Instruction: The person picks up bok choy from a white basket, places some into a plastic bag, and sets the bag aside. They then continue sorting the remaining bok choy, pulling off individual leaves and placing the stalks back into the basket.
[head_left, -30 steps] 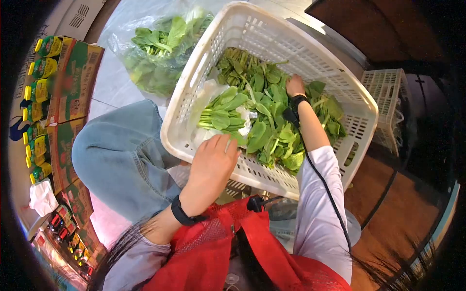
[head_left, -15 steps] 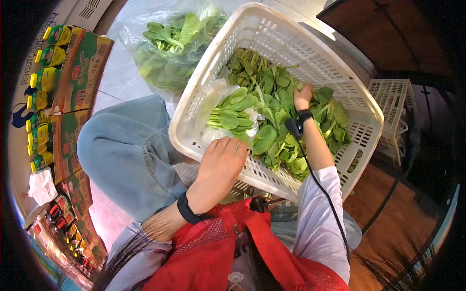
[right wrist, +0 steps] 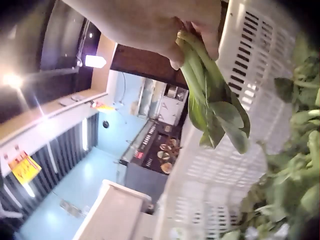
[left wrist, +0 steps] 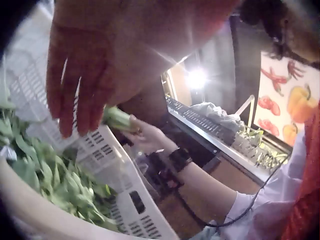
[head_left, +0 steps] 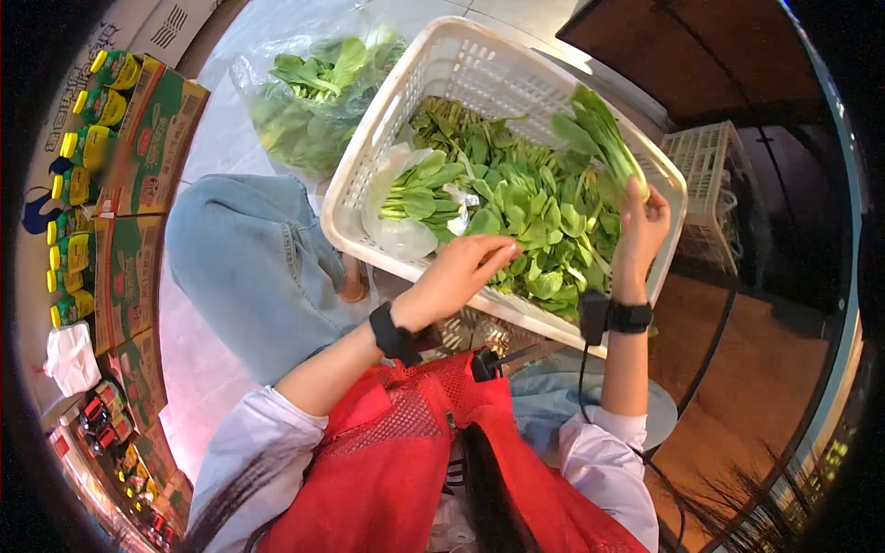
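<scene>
A white plastic basket [head_left: 369, 120] holds loose leafy greens [head_left: 530, 198]. At its right side, the right hand [head_left: 641, 235] pinches the root end of a green bunch [head_left: 599, 134], leaves pointing up and away; the right wrist view shows the bunch [right wrist: 212, 100] between thumb and fingers. The left hand [head_left: 466, 272] hovers over the basket's near edge, fingers extended and holding nothing visible; in the left wrist view the left hand [left wrist: 85, 75] has its fingers straight. A separate bunch [head_left: 419, 194] lies on clear plastic at the basket's left.
Behind the basket's left side is a clear bag of greens [head_left: 313, 120]. Cartons [head_left: 152, 147] with yellow-capped bottles [head_left: 88, 147] stand far left. Another white crate [head_left: 701, 175] is to the right. The person's bent knee [head_left: 240, 258] is beside the basket.
The right hand has risen from among the greens with a bunch in its grip and moved right, toward the person. The left hand has shifted right, its fingers now pointing right.
</scene>
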Available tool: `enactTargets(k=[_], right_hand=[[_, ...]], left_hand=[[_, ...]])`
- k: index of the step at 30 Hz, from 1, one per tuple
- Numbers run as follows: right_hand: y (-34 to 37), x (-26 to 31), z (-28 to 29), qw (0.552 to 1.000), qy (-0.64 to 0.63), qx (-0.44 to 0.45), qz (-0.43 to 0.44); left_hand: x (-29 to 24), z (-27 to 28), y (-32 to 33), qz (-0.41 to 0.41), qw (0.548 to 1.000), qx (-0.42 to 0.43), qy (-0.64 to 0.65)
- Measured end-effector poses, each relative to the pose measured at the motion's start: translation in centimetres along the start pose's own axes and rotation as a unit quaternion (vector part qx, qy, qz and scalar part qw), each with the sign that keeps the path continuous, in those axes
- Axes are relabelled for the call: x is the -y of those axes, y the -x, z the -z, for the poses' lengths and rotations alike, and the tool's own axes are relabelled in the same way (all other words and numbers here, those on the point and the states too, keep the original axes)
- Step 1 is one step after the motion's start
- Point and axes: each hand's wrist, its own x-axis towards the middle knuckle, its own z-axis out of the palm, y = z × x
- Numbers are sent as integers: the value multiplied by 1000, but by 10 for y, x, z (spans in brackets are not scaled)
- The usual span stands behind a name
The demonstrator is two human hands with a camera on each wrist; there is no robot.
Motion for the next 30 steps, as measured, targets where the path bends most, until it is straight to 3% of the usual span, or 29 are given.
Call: enactTargets(k=[1, 4, 5, 8, 11, 15, 19, 22, 23, 25, 27, 30], right_hand=[[20, 11, 0, 1000, -13, -1, -9], [96, 35, -12, 995, -31, 22, 88], [118, 28, -13, 990, 36, 58, 125], [168, 10, -13, 933, 209, 179, 233], [189, -1, -15, 937, 155, 232, 210], [180, 5, -15, 949, 141, 164, 229], [171, 0, -10, 981, 64, 104, 149], [170, 7, -6, 982, 94, 123, 104], [172, 5, -8, 986, 52, 131, 84], [175, 7, -10, 969, 120, 154, 153], [176, 8, -13, 936, 196, 179, 230], [177, 11, -14, 905, 258, 197, 273]], left_hand=[[5, -4, -4, 35, 990, 58, 127], [14, -23, -13, 81, 906, 27, 415], [14, -22, -17, 93, 871, 42, 481], [25, -19, -16, 53, 824, 36, 564], [35, -16, -17, 27, 840, 54, 539], [37, -16, -15, 33, 854, 24, 518], [22, -15, -9, 31, 856, 56, 513], [33, -23, -10, 62, 869, 57, 488], [39, -27, -9, 81, 878, 56, 469], [12, -24, 0, 149, 905, 57, 394], [30, -32, 0, 154, 881, 46, 446], [35, -35, 2, 154, 855, 29, 495]])
